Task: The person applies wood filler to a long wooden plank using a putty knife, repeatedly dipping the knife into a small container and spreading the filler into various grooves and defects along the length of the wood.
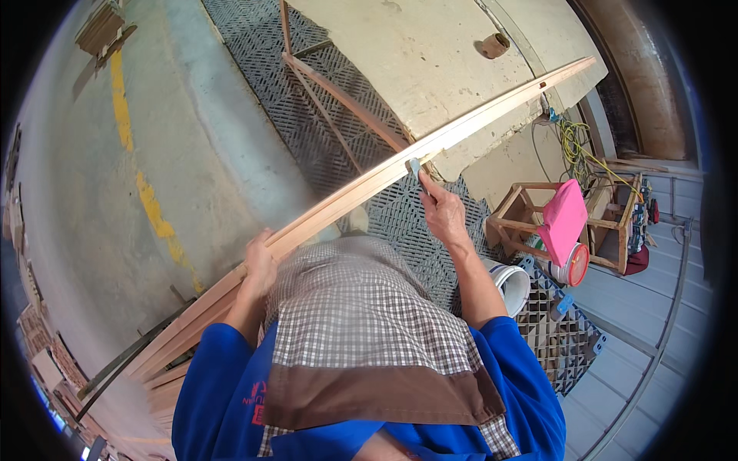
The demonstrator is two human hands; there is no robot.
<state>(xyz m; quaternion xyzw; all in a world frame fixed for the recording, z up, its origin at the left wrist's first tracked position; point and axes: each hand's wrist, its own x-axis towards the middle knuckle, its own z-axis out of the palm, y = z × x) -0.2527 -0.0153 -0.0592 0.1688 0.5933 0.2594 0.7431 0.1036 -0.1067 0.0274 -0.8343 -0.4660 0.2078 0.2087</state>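
A long, pale wooden strip [346, 201] with a grooved edge runs slantwise in front of me, from lower left to upper right. A small dark notch shows near its far end. My left hand [260, 265] is closed around the strip close to my body. My right hand [446, 219] grips a putty knife [416, 167], whose short grey blade rests against the near edge of the strip at about mid-length. The knife's handle is mostly hidden in my fingers. Under the strip stands a wooden support frame [369, 115].
More wooden strips [181, 334] lie at lower left. On the right are a white bucket [515, 286], a black plastic crate [565, 334], wooden stools [507, 215] with a pink plastic sheet [563, 219], and yellow cable [576, 146]. Dark grid mats [261, 46] cover part of the floor.
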